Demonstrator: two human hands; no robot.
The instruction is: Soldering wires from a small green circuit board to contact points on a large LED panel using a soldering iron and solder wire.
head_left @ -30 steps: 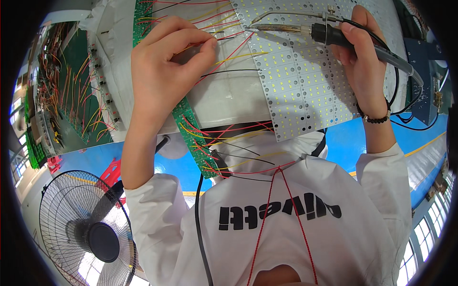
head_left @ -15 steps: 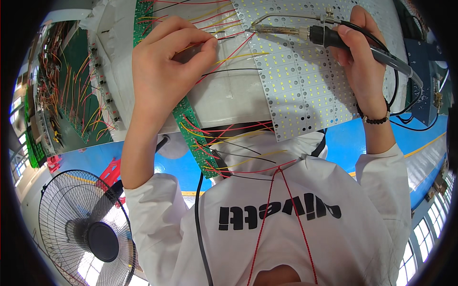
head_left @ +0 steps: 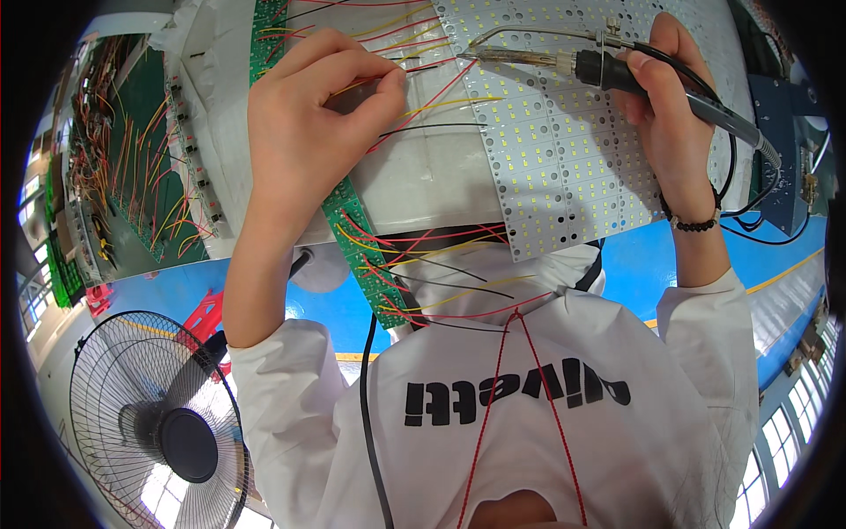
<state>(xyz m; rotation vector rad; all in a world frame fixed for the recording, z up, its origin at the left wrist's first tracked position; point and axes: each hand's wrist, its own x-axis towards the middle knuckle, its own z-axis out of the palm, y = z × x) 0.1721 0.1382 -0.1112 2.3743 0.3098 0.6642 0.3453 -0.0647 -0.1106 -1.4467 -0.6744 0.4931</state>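
My right hand (head_left: 674,123) is closed around the handle of a soldering iron (head_left: 634,78) with a thin curved metal tube clamped alongside it. The iron's tip reaches the left edge of a white LED panel (head_left: 564,150) dotted with small yellow chips. Thumb and forefinger of my left hand (head_left: 308,132) are pinched together on a thin red wire (head_left: 432,66), whose end meets the panel edge by the tip. Beneath that hand runs a long green circuit board (head_left: 361,251), partly hidden. Red, yellow and black wires spread from it toward the panel.
More wired green boards (head_left: 145,159) lie at the left of the white-covered table (head_left: 432,181). At the right stands a dark blue box (head_left: 780,150) with black cables. A black fan (head_left: 159,423) stands at the lower left, by the blue floor (head_left: 339,309).
The left hand, green board and wires have shifted slightly right. The soldering iron has also moved a little right, its tip staying by the panel edge.
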